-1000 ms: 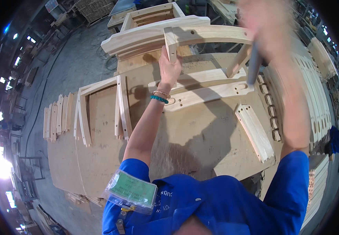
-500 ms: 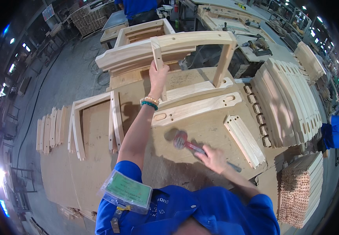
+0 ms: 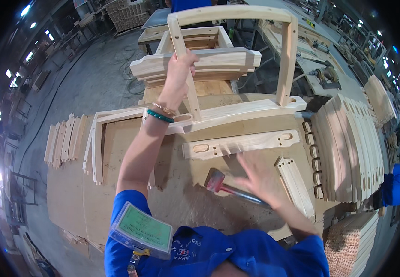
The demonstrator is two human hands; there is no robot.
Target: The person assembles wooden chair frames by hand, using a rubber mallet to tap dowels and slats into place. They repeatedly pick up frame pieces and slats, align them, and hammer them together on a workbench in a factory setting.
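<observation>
on the workbench (image 3: 130,203), left hand (image 3: 179,76) grips wooden frame (image 3: 237,60); right hand (image 3: 260,177) above mallet (image 3: 220,183).

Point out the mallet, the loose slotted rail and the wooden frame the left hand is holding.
mallet (image 3: 215,180): head view, on its reddish head.
loose slotted rail (image 3: 241,144): head view, mid-length of its flat top face.
wooden frame (image 3: 237,13): head view, on its top crossbar.
left hand (image 3: 181,69): head view, back of the hand.
</observation>
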